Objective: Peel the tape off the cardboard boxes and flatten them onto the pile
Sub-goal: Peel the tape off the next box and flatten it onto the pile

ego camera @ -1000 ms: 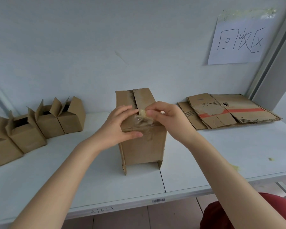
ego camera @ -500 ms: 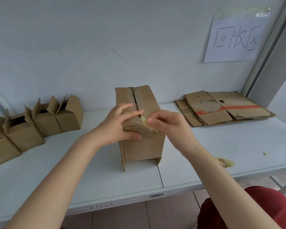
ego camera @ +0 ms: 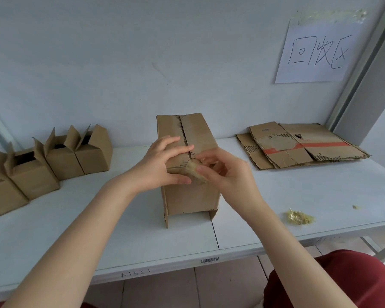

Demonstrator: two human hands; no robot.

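A tall brown cardboard box (ego camera: 188,196) stands upright in the middle of the white table (ego camera: 98,230), its top seam running away from me. My left hand (ego camera: 162,163) holds the near left top edge, fingers laid across the top and thumb on the front face. My right hand (ego camera: 222,170) pinches a loosened strip of clear tape (ego camera: 195,171) at the near top corner of the seam. The pile of flattened boxes (ego camera: 298,145) lies at the back right against the wall.
Several small boxes with open flaps (ego camera: 53,161) stand in a row at the back left. A crumpled yellowish wad of tape (ego camera: 299,217) and a small scrap (ego camera: 355,207) lie near the table's front right edge. A paper sign (ego camera: 318,52) hangs on the wall.
My right hand has drawn the tape end down from the top seam toward the near corner of the box. The left hand kept its hold. The view shifted, bringing the tape wad into sight.
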